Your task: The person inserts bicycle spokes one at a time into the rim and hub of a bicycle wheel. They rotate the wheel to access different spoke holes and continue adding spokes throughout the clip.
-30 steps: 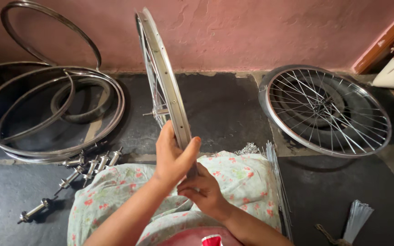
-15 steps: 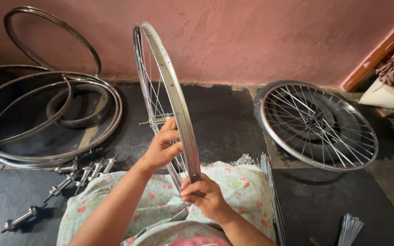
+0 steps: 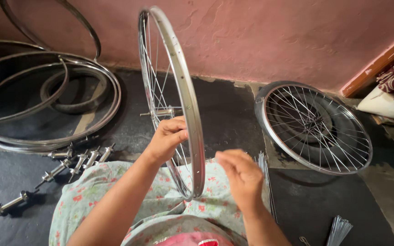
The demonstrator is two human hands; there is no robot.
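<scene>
Silver metal fills the middle of the view: a spoked bicycle wheel (image 3: pixel 172 98) stands upright on edge over the person's lap, its lower rim resting on the floral cloth (image 3: pixel 115 191). The left hand (image 3: pixel 167 139) reaches in from below, fingers clenched around the rim near the hub axle. The right hand (image 3: pixel 240 177) hovers just beside the rim, apart from it, fingers loosely curled and holding nothing visible. The rim is shiny, its thin spokes running to a central hub.
</scene>
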